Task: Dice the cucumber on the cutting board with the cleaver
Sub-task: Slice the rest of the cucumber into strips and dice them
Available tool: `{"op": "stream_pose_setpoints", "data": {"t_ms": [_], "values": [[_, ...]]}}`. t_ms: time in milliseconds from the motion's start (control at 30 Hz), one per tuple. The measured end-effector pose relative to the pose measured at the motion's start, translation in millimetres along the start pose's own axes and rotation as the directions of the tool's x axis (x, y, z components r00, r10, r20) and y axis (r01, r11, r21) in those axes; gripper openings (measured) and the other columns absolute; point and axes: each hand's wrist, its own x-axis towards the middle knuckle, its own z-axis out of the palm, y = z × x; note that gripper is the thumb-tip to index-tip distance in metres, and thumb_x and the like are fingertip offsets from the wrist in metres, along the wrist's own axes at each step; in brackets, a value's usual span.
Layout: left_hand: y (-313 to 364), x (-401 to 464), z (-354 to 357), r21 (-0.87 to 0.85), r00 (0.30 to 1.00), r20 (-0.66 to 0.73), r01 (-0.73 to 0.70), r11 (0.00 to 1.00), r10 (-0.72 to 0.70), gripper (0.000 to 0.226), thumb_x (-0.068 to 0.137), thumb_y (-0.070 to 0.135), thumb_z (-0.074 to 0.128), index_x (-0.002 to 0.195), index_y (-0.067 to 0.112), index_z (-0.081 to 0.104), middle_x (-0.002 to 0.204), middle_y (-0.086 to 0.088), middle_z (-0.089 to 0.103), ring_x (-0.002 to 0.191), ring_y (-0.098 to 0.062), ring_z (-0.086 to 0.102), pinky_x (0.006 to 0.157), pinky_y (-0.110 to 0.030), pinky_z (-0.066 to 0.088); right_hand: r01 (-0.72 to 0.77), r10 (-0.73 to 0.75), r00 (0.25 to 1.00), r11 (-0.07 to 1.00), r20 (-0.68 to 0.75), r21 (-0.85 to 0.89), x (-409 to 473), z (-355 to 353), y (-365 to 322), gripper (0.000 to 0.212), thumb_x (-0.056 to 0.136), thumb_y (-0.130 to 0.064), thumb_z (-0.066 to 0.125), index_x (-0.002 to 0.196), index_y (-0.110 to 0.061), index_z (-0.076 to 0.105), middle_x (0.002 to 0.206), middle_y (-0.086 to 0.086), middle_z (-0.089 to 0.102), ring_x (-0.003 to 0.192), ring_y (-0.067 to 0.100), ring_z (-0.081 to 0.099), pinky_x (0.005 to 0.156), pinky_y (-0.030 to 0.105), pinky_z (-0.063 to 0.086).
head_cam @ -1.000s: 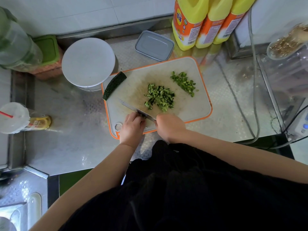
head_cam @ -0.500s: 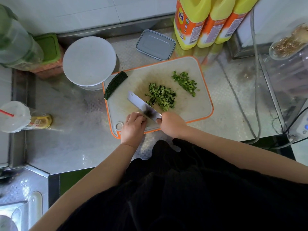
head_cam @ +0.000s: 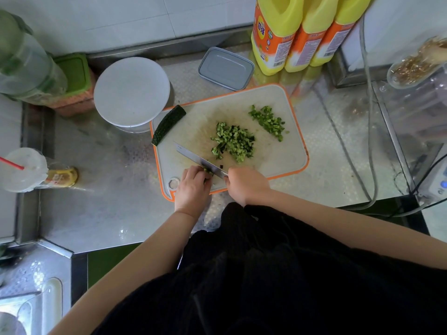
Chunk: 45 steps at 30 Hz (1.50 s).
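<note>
The right hand (head_cam: 246,183) grips the steel cleaver (head_cam: 198,159); the left hand (head_cam: 193,183) pinches a small green cucumber piece (head_cam: 207,170) at the white orange-rimmed cutting board's (head_cam: 285,153) near edge. Fingertips sit against the blade: a slip could nick them.

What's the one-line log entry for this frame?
step: dicing | right hand: holds cleaver | left hand: holds cucumber strips at blade | two diced piles on board | uncut piece at left edge

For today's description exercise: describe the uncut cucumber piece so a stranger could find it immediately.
Find the orange-rimmed cutting board on the steel counter. At its far left corner, beside the round white lid, lies the uncut cucumber piece. It alone is whole and dark-skinned; the rest is diced.
</note>
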Motion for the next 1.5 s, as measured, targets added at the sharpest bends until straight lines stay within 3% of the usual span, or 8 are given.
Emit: {"op": "stream_pose_setpoints", "data": {"t_ms": [100, 333, 633, 800, 1000, 1167, 1267, 1500], "values": [[-2, 0, 2, -0.009, 1.0, 0.011, 0.027, 1.0, -0.027, 0.015, 0.084, 0.015, 0.061, 0.081, 0.003, 0.07, 0.091, -0.011, 0.061, 0.085, -0.033, 0.056, 0.066, -0.04, 0.05, -0.011, 0.012, 1.0, 0.999, 0.023, -0.046, 3, 7, -2, 0.009, 0.093, -0.012, 0.049, 0.094, -0.009, 0.056, 0.072, 0.003, 0.05, 0.072, 0.028, 0.056, 0.058, 0.031, 0.039], [-5, -2, 4, -0.04, 0.999, 0.011, 0.041, 0.998, -0.041, 0.032, 0.086, 0.029, 0.049, 0.082, 0.006, 0.071, 0.091, -0.007, 0.06, 0.085, -0.029, 0.055, 0.066, -0.035, 0.047, 0.006, -0.002, 0.998, 0.998, 0.06, -0.063, 9, 11, -6, 0.012, 0.085, 0.002, 0.05, 0.079, -0.008, 0.049, 0.066, 0.004, 0.047, 0.065, 0.027, 0.053, 0.055, 0.033, 0.04], [-4, -3, 0, -0.04, 0.999, 0.015, 0.032, 0.999, -0.032, 0.029, 0.089, 0.028, 0.049, 0.085, 0.007, 0.069, 0.093, -0.008, 0.059, 0.088, -0.028, 0.055, 0.074, -0.035, 0.045, -0.105, 0.093, 0.992, 0.983, 0.084, 0.153, 19, 3, 8, 0.029, 0.099, -0.03, 0.044, 0.103, -0.005, 0.056, 0.089, 0.01, 0.055, 0.088, 0.031, 0.057, 0.069, 0.035, 0.04], [-4, -9, -2, -0.039, 0.999, -0.026, 0.018, 0.999, -0.019, 0.026, 0.088, 0.027, 0.052, 0.087, 0.006, 0.067, 0.095, -0.01, 0.058, 0.088, -0.029, 0.053, 0.079, -0.029, 0.038, -0.023, 0.021, 0.999, 0.997, 0.031, 0.07, 10, -1, 10, 0.027, 0.1, -0.031, 0.041, 0.098, -0.008, 0.055, 0.088, 0.01, 0.057, 0.086, 0.031, 0.058, 0.065, 0.034, 0.038], [-6, -9, -3, -0.013, 1.0, 0.015, 0.023, 1.0, -0.022, 0.034, 0.087, 0.028, 0.047, 0.082, 0.002, 0.069, 0.091, -0.013, 0.06, 0.083, -0.035, 0.057, 0.07, -0.041, 0.049, 0.032, -0.03, 0.998, 0.999, 0.05, -0.044, -1, 4, -1, 0.014, 0.096, -0.018, 0.045, 0.099, -0.009, 0.056, 0.084, 0.005, 0.055, 0.08, 0.028, 0.058, 0.062, 0.032, 0.04], [-6, -9, -2, -0.022, 0.999, 0.024, 0.04, 0.999, -0.04, 0.019, 0.084, 0.018, 0.059, 0.082, 0.003, 0.07, 0.091, -0.01, 0.062, 0.083, -0.034, 0.058, 0.068, -0.041, 0.051, -0.001, 0.009, 0.998, 0.993, 0.067, -0.117, 4, 11, -6, 0.009, 0.09, -0.005, 0.051, 0.091, -0.008, 0.059, 0.069, 0.002, 0.05, 0.065, 0.025, 0.054, 0.052, 0.03, 0.037], [-6, -9, -3, -0.022, 1.0, -0.007, -0.003, 1.0, 0.003, 0.028, 0.086, 0.023, 0.051, 0.08, 0.004, 0.07, 0.089, -0.009, 0.063, 0.081, -0.032, 0.058, 0.067, -0.036, 0.049, 0.003, 0.007, 0.996, 0.994, 0.09, -0.111, 9, 12, -7, 0.009, 0.088, -0.002, 0.052, 0.089, -0.006, 0.06, 0.067, 0.003, 0.05, 0.062, 0.024, 0.053, 0.051, 0.029, 0.037], [-10, -10, 0, -0.014, 0.999, -0.029, -0.025, 1.0, 0.024, 0.026, 0.087, 0.023, 0.051, 0.081, 0.005, 0.07, 0.089, -0.009, 0.063, 0.08, -0.033, 0.057, 0.067, -0.038, 0.048, -0.043, 0.039, 0.993, 0.999, 0.109, 0.027, 13, 9, -1, 0.017, 0.097, -0.022, 0.048, 0.097, -0.007, 0.057, 0.085, 0.005, 0.057, 0.08, 0.026, 0.058, 0.063, 0.032, 0.043]]}}
